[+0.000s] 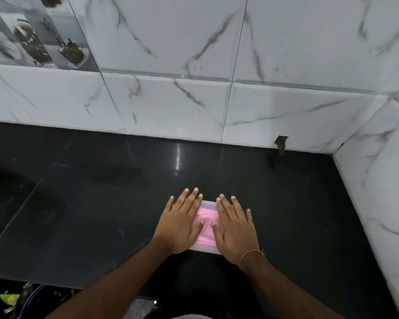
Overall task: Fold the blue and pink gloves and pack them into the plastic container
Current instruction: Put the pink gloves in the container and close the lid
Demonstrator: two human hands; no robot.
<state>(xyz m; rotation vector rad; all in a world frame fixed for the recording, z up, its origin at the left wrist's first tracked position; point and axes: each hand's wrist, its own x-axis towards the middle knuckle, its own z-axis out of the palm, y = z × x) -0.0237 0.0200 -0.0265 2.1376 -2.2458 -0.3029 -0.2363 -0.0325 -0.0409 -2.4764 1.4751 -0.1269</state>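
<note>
Black tabletop (101,203), marbled wall tiles behind. We see the plastic container (206,203), pink glove (206,229) inside, under both flat hands: left hand (182,224) at 9 o'clock, right hand (236,229) at 3, fingers (189,199) spread, gripping nothing.

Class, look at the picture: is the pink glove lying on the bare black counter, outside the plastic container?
No. The pink glove lies inside the plastic container, with both hands pressed flat over it.

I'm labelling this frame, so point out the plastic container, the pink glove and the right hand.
plastic container (208,203): head view, far rim between the fingertips.
pink glove (207,216): head view, folded top between the thumbs.
right hand (235,229): head view, back of hand.
</note>
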